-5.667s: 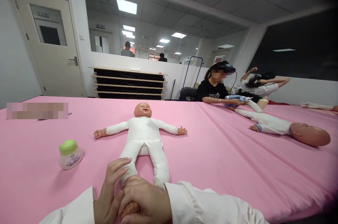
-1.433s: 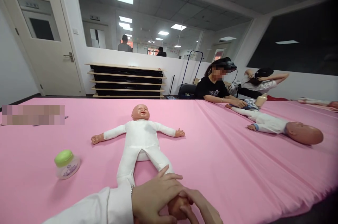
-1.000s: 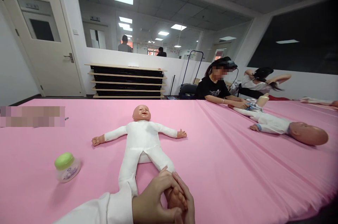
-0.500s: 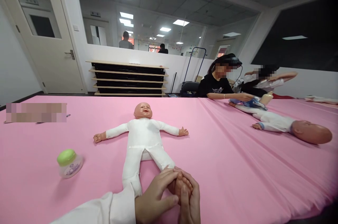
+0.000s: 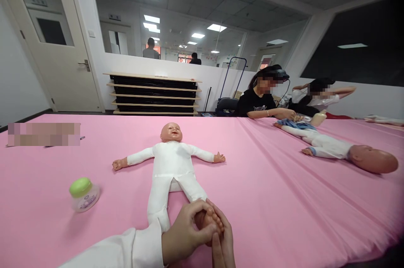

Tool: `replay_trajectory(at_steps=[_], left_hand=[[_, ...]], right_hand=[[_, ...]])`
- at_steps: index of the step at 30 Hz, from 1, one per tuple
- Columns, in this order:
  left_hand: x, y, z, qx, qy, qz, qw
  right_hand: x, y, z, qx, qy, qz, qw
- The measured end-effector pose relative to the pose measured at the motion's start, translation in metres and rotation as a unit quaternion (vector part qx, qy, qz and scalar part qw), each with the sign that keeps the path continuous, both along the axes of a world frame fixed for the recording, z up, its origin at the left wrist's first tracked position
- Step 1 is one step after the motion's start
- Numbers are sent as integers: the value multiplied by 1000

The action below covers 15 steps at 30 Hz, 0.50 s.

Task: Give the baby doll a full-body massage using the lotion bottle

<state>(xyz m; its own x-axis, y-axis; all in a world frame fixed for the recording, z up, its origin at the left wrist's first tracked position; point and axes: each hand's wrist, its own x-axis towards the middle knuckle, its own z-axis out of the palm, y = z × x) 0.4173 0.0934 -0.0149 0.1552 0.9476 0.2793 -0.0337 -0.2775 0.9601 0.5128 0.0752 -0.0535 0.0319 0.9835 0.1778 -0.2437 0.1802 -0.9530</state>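
A baby doll (image 5: 172,160) in a white cloth body lies on its back, arms spread and feet toward me. Its bare foot (image 5: 208,222), on the right side, is between my two hands. My left hand (image 5: 183,234) curls over the foot from the left, thumb laid across the sole. From the right, my right hand (image 5: 224,240) wraps round it, fingers behind the toes and thumb near the heel. The other foot is hidden by my left hand and white sleeve. To the left stands a clear jar (image 5: 84,195) with a green lid.
A pink sheet (image 5: 268,200) covers the table. At right lies another doll (image 5: 334,144), by a co-worker (image 5: 260,97) whose hands are near blue cloth and a pale bottle (image 5: 318,118). Another person (image 5: 318,93) sits farther right. Stacked shelving (image 5: 154,93) stands behind the table.
My left thumb has slid up the sole toward the toes, while my right thumb has dropped toward the heel. The co-worker's hands have shifted over the blue cloth.
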Motion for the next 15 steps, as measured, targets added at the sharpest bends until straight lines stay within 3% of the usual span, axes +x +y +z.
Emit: replay_trajectory(at_steps=[4,9,15], left_hand=[[1,2,-5,-50,-45,7,998],[-3,-1,-6,32,3,-21,999],[-5,-9,9,96,133,-29,986]], right_hand=[[-7,-2,-7,3,-49,-26,998],[4,8,-9,33,-51,-81,995],[22,22,13,-38,-17,-3,999]])
